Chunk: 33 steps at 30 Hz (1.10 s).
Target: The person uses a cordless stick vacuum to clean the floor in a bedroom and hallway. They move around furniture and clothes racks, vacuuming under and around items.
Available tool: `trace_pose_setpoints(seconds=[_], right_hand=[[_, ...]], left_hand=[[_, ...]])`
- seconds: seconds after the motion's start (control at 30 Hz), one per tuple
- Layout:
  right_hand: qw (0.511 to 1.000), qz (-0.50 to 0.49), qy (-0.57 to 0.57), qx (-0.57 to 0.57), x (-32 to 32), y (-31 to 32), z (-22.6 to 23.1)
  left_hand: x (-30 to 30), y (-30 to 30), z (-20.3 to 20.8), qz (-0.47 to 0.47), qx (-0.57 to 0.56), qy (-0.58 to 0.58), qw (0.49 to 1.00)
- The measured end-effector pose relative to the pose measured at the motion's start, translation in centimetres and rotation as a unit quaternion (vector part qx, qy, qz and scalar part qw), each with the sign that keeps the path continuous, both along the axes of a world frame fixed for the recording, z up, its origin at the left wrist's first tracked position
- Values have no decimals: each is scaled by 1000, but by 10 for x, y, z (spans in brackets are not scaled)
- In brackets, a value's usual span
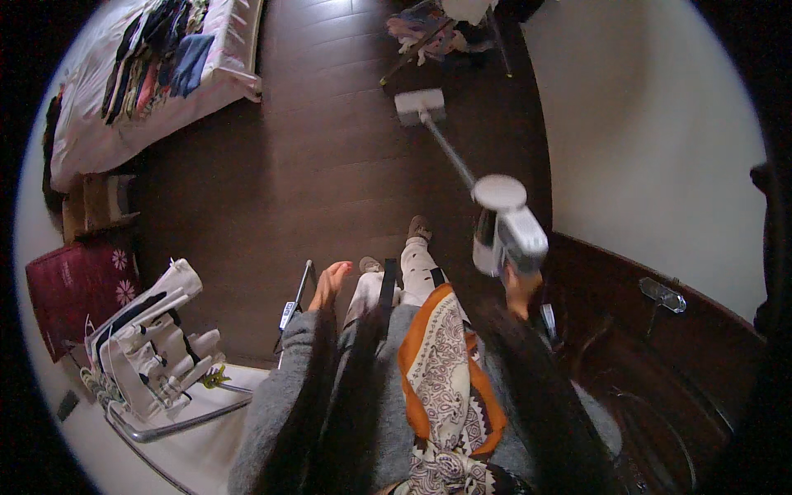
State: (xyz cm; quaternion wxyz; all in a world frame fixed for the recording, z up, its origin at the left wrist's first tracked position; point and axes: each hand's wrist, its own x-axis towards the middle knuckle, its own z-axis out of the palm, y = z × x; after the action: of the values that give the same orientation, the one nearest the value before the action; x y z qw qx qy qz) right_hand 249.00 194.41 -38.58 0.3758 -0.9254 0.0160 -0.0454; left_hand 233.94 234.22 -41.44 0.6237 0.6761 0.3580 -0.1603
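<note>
My right hand (521,292) is wrapped round the handle of a white and grey stick vacuum cleaner (500,193), in front of me to the right. The vacuum's tube slants forward and left to its flat floor head (419,106), which rests on the dark wooden floor (330,157). Part of my grip is hidden behind the vacuum's body. My left hand (330,285) hangs at my left side with its fingers stretched out and nothing in them. Beside it is a thin metal bar (305,285).
Folded clothes (157,66) lie on a bed (91,107) at the far left. Below it are a cardboard box (91,206) and a dark red flowered item (78,297). White items (148,346) hang on a rack (181,425). Ahead, a stand's legs (412,54) meet the floor; a wall (643,124) borders the right.
</note>
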Motion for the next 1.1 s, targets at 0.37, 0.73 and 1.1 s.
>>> trace_pose_setpoints(seconds=[0.37,0.73,1.1], right_hand=[[924,-79,209,310,17,34,25],[927,30,167,335,-105,40,127],[908,110,184,359,56,255,16]], left_hand=[[-133,32,-12,131,25,68,989],[-220,61,-71,205,-39,143,967],[-173,83,-59,345,-23,62,936]])
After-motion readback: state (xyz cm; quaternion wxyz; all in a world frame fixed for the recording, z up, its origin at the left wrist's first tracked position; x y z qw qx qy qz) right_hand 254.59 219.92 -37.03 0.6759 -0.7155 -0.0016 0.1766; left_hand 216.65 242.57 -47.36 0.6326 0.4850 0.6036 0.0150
